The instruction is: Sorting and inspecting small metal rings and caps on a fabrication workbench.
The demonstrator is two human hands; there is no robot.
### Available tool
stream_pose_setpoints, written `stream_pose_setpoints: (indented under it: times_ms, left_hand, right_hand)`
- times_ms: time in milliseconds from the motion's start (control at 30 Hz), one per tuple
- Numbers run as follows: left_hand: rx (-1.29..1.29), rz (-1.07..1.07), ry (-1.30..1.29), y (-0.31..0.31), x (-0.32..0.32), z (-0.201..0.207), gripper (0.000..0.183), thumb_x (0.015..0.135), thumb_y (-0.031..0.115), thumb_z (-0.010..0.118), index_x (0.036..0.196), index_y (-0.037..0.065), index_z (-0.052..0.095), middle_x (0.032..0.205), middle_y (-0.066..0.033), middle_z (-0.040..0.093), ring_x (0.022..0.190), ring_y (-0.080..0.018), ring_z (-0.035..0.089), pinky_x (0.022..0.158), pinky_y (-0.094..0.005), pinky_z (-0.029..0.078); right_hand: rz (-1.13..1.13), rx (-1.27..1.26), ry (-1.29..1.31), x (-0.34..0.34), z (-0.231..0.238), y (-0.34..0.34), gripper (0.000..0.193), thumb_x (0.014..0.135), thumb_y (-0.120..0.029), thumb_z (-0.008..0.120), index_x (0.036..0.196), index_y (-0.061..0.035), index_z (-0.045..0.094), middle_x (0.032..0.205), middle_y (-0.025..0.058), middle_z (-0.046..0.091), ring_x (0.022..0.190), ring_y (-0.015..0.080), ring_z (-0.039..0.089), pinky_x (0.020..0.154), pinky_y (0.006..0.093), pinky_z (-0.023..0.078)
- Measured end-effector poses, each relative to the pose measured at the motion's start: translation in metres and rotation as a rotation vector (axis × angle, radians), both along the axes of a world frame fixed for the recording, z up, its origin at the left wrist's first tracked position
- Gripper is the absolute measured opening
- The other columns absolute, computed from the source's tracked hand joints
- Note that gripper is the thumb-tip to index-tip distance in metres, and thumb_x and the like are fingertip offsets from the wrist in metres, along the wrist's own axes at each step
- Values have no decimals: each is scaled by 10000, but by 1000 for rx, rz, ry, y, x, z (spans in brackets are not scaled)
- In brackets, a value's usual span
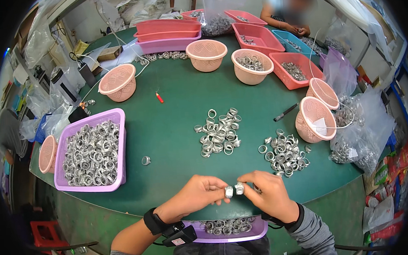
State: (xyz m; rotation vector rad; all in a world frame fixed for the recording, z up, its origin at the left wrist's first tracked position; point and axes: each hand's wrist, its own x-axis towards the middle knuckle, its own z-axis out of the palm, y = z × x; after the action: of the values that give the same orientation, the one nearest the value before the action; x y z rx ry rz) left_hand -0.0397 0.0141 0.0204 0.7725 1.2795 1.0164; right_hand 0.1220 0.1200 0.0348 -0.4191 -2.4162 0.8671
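My left hand (pixel 202 193) pinches a silver ring (pixel 228 191) with a pale square face. Close beside it, my right hand (pixel 270 192) holds a second ring (pixel 239 188) of similar look, its face turned up. Both hands are over the near edge of the green table (pixel 172 129). Beyond them lies a loose pile of silver rings (pixel 219 133), and another ring pile (pixel 286 154) sits to the right. One lone ring (pixel 145 160) rests at left. Below my hands, a purple tray (pixel 237 238) with more rings is partly hidden under the table edge.
At left stands a purple basket (pixel 123 152) full of rings. Pink baskets (pixel 207 62) and red trays (pixel 313 73) line the far and right sides. A black pen (pixel 285 112) and a small red-handled tool (pixel 159 98) lie on the table. Another person (pixel 288 12) works far right.
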Motion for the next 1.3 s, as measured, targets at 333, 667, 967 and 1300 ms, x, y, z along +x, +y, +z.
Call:
stream_pose_setpoints:
  times_ms: [333, 667, 967, 1300]
  left_hand:
    - [-2, -34, -1, 7, 17, 4, 138, 803, 106, 572, 885, -2, 603, 724, -32, 618, 597, -51, 514, 532, -181, 397]
    - [490, -153, 676, 30, 50, 17, 119, 727, 134, 642, 783, 32, 617, 641, -19, 519, 524, -86, 461, 477, -229, 396]
    - [570, -52, 1404, 88, -21, -29, 468, 730, 277, 618, 1155, 127, 496, 1219, -150, 421, 1123, -339, 407, 872, -481, 357]
    - [474, -353, 1409, 102, -28, -61, 355, 753, 307, 584, 1045, 114, 523, 1311, -157, 304, 1257, -360, 210, 910, -596, 259]
  right_hand:
    - [18, -87, 61, 19, -4, -2, 136, 732, -27, 596, 866, -34, 566, 738, 65, 598, 568, 165, 561, 505, 265, 449]
    - [231, -2010, 343, 60, -39, -6, 370, 873, -185, 384, 1227, -85, 347, 991, 131, 518, 714, 149, 526, 455, 202, 371]
    - [-247, -196, -47, 52, -33, 90, 99, 770, -61, 554, 835, 3, 515, 880, 125, 533, 811, 236, 533, 650, 329, 448]
    - [-97, 328, -242, 18, 7, 109, 183, 698, -117, 602, 825, -6, 531, 881, 180, 516, 863, 336, 512, 767, 380, 419]
